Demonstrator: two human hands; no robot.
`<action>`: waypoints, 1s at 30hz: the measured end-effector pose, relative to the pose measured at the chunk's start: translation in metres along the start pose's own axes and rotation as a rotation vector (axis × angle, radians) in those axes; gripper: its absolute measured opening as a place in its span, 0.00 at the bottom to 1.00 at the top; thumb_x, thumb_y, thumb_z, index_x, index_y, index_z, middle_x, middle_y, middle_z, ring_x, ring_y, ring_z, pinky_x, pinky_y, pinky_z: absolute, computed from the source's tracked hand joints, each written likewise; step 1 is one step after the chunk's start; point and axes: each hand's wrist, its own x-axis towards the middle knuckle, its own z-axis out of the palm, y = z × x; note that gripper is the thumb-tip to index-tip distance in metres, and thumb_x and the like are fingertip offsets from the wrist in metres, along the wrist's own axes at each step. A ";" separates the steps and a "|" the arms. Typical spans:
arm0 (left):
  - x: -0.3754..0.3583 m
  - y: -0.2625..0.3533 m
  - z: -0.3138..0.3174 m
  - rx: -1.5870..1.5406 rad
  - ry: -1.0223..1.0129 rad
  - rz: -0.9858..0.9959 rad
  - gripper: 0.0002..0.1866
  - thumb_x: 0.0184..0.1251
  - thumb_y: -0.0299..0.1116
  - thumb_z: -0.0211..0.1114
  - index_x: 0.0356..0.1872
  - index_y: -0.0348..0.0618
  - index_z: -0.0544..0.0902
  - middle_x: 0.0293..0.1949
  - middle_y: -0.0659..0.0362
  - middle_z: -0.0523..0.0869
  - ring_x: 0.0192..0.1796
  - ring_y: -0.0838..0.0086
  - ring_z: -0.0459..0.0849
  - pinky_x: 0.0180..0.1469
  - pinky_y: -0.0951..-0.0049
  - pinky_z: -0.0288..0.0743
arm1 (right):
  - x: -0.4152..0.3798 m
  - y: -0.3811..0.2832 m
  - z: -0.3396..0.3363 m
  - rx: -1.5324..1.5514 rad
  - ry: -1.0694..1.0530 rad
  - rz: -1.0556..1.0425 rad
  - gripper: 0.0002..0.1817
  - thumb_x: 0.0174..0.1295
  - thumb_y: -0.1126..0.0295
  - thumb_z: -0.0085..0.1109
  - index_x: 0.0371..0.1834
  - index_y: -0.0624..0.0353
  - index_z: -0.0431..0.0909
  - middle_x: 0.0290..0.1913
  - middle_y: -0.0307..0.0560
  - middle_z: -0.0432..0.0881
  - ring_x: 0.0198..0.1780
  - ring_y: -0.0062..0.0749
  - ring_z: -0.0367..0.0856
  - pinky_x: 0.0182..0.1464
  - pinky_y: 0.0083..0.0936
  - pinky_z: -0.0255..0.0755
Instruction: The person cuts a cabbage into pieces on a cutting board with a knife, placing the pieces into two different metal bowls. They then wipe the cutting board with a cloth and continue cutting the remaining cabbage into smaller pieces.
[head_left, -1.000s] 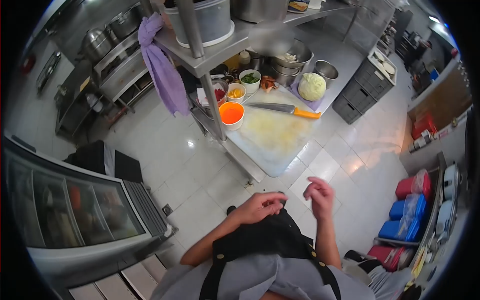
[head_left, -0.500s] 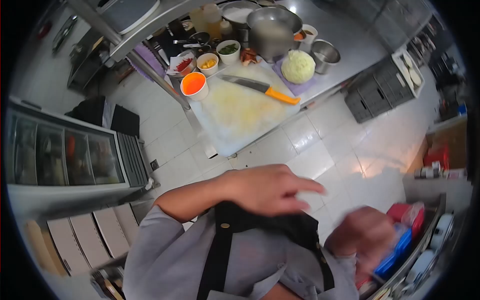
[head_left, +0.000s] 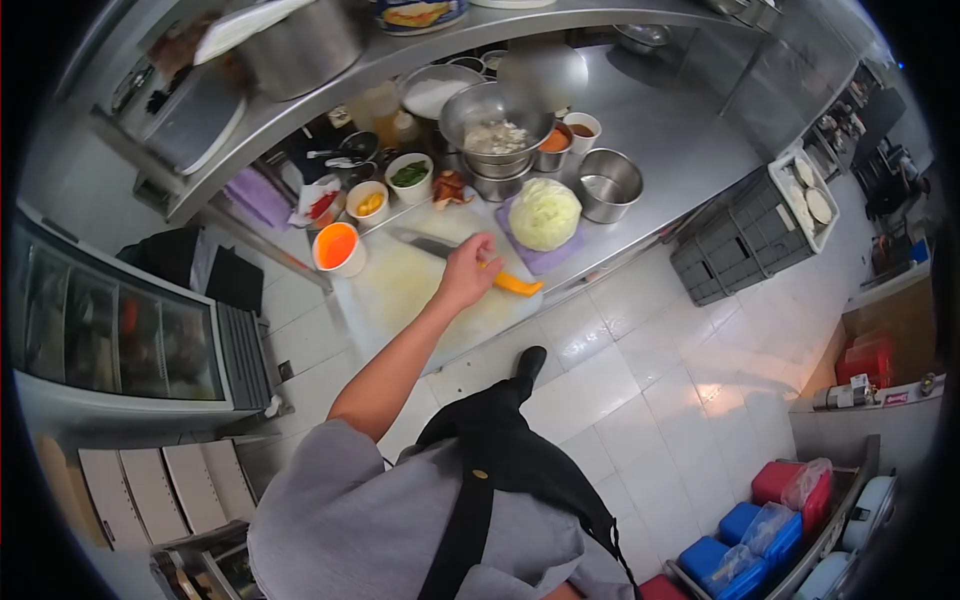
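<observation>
My left hand [head_left: 470, 270] reaches over the white cutting board [head_left: 385, 300]. Its fingers curl round the front end of the orange handle of a large kitchen knife [head_left: 518, 286], which still lies flat on the board, blade pointing left. Part of the handle is hidden under the fingers. Just right of the hand, a pale green cabbage [head_left: 545, 214] sits on a purple cloth [head_left: 540, 262]. My right hand is out of sight.
Along the board's back edge stand cups of orange liquid [head_left: 340, 249], yellow pieces [head_left: 370, 203] and chopped greens [head_left: 409, 177]. Behind are a steel mixing bowl [head_left: 495, 110] and a steel pot [head_left: 610, 186]. A metal shelf [head_left: 300, 100] overhangs the counter; a grey crate [head_left: 740, 240] stands right.
My left hand has gone from in front of my chest to the knife on the board. My right hand, blurred at the lower right before, has left the view. The camera view has shifted.
</observation>
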 end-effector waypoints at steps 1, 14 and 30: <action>0.014 0.012 0.010 0.002 0.051 0.026 0.29 0.60 0.41 0.72 0.59 0.37 0.76 0.46 0.47 0.84 0.47 0.57 0.83 0.53 0.62 0.77 | -0.002 0.003 -0.008 0.016 0.020 0.001 0.13 0.64 0.63 0.62 0.40 0.63 0.85 0.32 0.51 0.86 0.37 0.35 0.86 0.42 0.31 0.78; 0.162 -0.009 0.094 -0.291 0.113 -0.507 0.56 0.50 0.54 0.79 0.72 0.31 0.58 0.68 0.39 0.69 0.69 0.56 0.72 0.67 0.61 0.69 | 0.023 -0.310 -0.294 0.171 0.951 -0.846 0.17 0.58 0.70 0.67 0.50 0.63 0.83 0.36 0.49 0.85 0.35 0.32 0.84 0.42 0.27 0.78; 0.074 0.082 0.180 0.464 0.257 -0.211 0.58 0.37 0.52 0.83 0.72 0.45 0.63 0.73 0.40 0.57 0.72 0.34 0.56 0.72 0.39 0.58 | 0.140 -0.479 -0.453 0.628 0.290 -0.591 0.16 0.64 0.69 0.50 0.54 0.60 0.69 0.24 0.46 0.76 0.14 0.29 0.71 0.13 0.24 0.65</action>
